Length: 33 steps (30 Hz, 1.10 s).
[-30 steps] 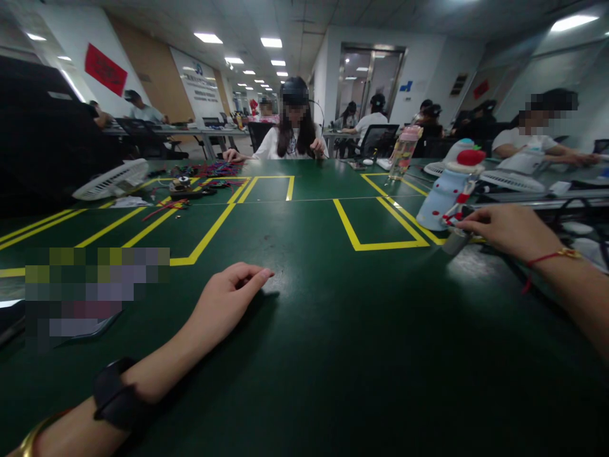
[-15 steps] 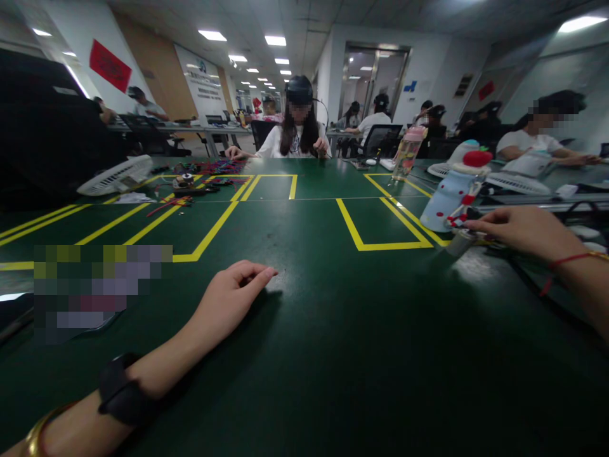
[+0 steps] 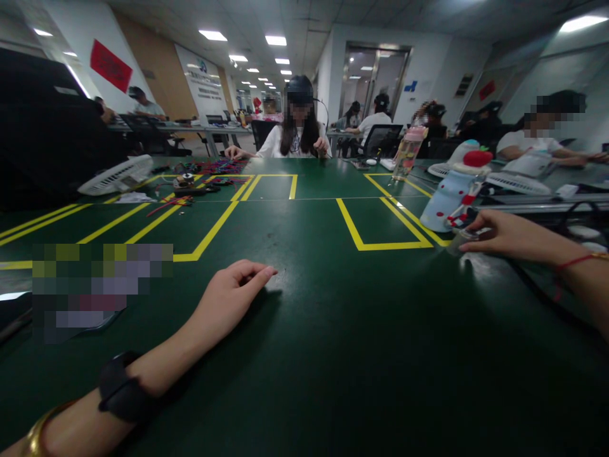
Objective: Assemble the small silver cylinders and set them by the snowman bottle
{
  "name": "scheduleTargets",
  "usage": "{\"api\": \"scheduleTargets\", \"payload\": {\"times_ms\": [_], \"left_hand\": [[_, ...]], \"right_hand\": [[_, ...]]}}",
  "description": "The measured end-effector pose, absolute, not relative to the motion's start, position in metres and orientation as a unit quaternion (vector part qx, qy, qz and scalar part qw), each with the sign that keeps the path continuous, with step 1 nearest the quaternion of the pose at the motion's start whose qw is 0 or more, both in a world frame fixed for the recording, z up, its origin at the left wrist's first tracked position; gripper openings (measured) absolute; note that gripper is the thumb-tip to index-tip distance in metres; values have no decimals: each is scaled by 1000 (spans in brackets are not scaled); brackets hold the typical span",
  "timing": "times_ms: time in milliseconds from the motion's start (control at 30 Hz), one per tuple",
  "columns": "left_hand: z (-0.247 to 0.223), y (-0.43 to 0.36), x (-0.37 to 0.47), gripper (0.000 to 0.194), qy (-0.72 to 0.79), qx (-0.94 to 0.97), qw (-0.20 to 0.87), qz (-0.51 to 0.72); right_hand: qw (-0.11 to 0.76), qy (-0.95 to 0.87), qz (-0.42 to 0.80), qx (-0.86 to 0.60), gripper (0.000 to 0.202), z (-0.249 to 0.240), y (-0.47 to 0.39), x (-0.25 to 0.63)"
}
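Observation:
My left hand [image 3: 238, 289] rests on the green tabletop [image 3: 333, 330], its fingers curled and the thumb tip close against them. Nothing shows in it. On the right, my right hand [image 3: 504, 235] grips a small silvery cylinder [image 3: 457, 242] between thumb and fingers, low over the table or touching it. My fingers partly cover the cylinder, and its exact kind is unclear. Just behind it stands a light blue bottle [image 3: 442, 200] with a red-and-white top and a checkered strap.
Yellow tape [image 3: 359, 225] marks boxes on the table. At the far left lie a white fan [image 3: 117, 174] and a tangle of wires [image 3: 214, 166]. A clear pink-lidded bottle [image 3: 408, 152] stands back right, with black cables [image 3: 533, 289] at the right edge. A person [image 3: 297, 120] sits opposite.
My right hand has shifted slightly down, with its fingers now lower around the silvery cylinder. My left hand has stayed in place.

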<state>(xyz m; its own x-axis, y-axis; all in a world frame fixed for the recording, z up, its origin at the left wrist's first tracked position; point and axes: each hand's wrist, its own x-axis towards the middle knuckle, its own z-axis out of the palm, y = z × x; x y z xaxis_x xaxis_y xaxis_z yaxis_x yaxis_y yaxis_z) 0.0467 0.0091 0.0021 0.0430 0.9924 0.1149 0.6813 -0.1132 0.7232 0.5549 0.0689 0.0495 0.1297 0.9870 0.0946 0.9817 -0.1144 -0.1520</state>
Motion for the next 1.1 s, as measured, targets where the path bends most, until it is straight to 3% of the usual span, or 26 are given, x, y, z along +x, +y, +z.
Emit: {"api": "scheduleTargets", "payload": {"times_ms": [200,400,533,700,833,967,1100], "left_hand": [[1,10,47,36,614,682,246,312],[-1,12,48,36,615,685,237,311],[-1,12,48,35,605,693,238,310],[-3,13,48,36,593,706,233,309],[1,9,55,35,565,727,252,297],[10,-4,68,34,505,761,294,281],[18,-20,83,28,422,800,307,295]], "right_hand": [[206,-715,14,-668,44,42,66,531],[380,-789,82,-475,32,34,30,414],[379,-843,165,-344,31,22,-12,336],[378,-845,229,-302,23,6,-33,308],[353,-831,282,-325,28,-2,-32,307],[325,-771,371,-402,56,-3,-32,304],[274,-792,338,-429,47,-4,-30,302]]}}
